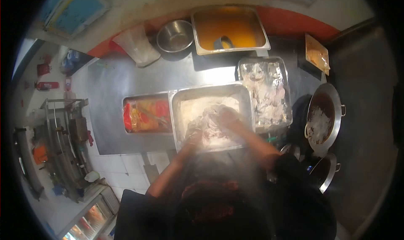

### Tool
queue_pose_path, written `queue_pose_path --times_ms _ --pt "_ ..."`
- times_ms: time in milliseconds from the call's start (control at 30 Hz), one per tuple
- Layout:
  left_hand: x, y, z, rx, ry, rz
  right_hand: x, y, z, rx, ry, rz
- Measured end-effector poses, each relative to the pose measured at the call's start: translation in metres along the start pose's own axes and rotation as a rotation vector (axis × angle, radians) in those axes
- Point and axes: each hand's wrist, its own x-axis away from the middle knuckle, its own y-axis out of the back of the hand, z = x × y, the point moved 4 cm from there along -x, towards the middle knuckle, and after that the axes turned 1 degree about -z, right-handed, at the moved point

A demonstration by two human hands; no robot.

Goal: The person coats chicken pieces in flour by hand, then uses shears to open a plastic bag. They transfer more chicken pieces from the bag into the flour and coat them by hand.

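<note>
Both my hands are inside a deep metal tray (172, 107) of white flour (189, 107). A heap of flour-coated pieces (212, 124), which look like raw meat, lies between them. My left hand (194, 135) is low at the left of the heap, against the coated pieces. On the heap's upper right rests my right hand (229, 117). Flour and haze hide the fingers of both hands, so I cannot tell how they are closed. Just right of the flour, a shiny metal tray (265, 65) bears more pale, floured pieces (269, 99).
Left of the flour stands a tray of red and yellow contents (147, 114) with tongs across it. Behind are a steel bowl (175, 37) and a pan of orange liquid (229, 25). A wok of bubbling oil (320, 122) stands at right, another wok (326, 172) nearer.
</note>
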Motion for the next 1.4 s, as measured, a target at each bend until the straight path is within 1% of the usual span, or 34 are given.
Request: queue_pose_path --times_ms 67,133,167,233,267,300,367,467,533,633,667,733,767,800,833,900,933,967,1067,1133,1200,1267,1333,1400 --pt "0.009 0.022 -0.019 -0.198 -0.153 0.006 0.043 0.035 0.002 -0.250 0.091 -0.059" --pt "-0.001 0.037 -0.053 0.121 0.224 0.180 0.062 0.039 -0.003 -0.141 0.179 -0.112" --pt "-0.003 0.044 -0.069 0.248 0.425 0.223 0.062 0.023 -0.011 -0.081 0.213 -0.136" --pt "-0.006 0.054 -0.091 0.762 0.576 0.048 0.039 -0.045 -0.043 0.009 0.285 -0.243" --pt "-0.009 0.041 -0.078 0.608 0.468 0.048 0.023 -0.078 -0.062 0.009 0.323 -0.294" --pt "-0.005 0.016 -0.051 0.452 0.365 0.052 0.007 -0.110 -0.077 -0.002 0.357 -0.343" --pt "-0.004 0.007 -0.040 0.213 0.174 0.044 -0.013 -0.149 -0.105 -0.051 0.401 -0.408" --pt "-0.017 0.028 -0.069 -0.013 -0.086 -0.030 0.002 -0.157 -0.128 0.023 0.337 -0.488" --pt "-0.032 0.044 -0.088 -0.163 -0.259 -0.094 0.007 -0.127 -0.121 -0.015 0.263 -0.450" --pt "-0.060 0.036 -0.039 -0.127 0.048 0.086 0.013 -0.064 -0.107 -0.189 0.092 -0.351" --pt "-0.070 0.032 -0.017 -0.355 0.159 0.174 0.011 -0.051 -0.101 -0.259 0.040 -0.337" --pt "-0.068 0.035 -0.024 -0.038 0.208 0.017 -0.003 -0.047 -0.088 -0.401 -0.054 -0.337" --pt "-0.067 0.034 -0.022 0.119 0.215 -0.065 -0.014 -0.058 -0.077 -0.471 -0.099 -0.342" --pt "-0.068 0.025 -0.033 -0.200 0.022 -0.119 -0.027 -0.070 -0.063 -0.575 -0.133 -0.360" --pt "-0.073 0.016 -0.039 -0.518 -0.177 -0.179 -0.028 -0.053 -0.036 -0.332 -0.252 -0.328" --pt "-0.075 0.015 -0.043 -0.473 -0.168 -0.054 -0.044 -0.072 -0.049 -0.611 -0.200 -0.555" --pt "-0.077 0.013 -0.034 -0.531 -0.306 -0.146 -0.054 -0.085 -0.058 -0.747 -0.161 -0.669" --pt "-0.076 0.012 -0.027 -0.585 -0.438 -0.238 -0.048 -0.080 -0.070 -0.758 -0.137 -0.653" --pt "-0.081 0.018 -0.006 -0.237 -0.254 -0.094 -0.027 -0.059 -0.103 -0.562 -0.164 -0.472" --pt "-0.095 0.030 0.005 -0.013 -0.144 -0.017 -0.040 -0.052 -0.093 -0.390 -0.210 -0.393" --pt "-0.100 0.032 0.011 0.216 -0.027 0.084 -0.084 -0.062 -0.071 -0.213 -0.241 -0.366" --pt "-0.108 0.032 -0.020 0.238 -0.125 0.110 -0.084 -0.044 -0.051 -0.301 -0.192 -0.370" --pt "-0.111 0.031 -0.033 -0.480 -0.308 -0.010 -0.076 -0.028 -0.046 -0.407 -0.118 -0.361" --pt "-0.104 0.021 -0.026 -1.938 -0.493 -0.319 -0.063 -0.024 -0.052 -0.468 -0.048 -0.345"
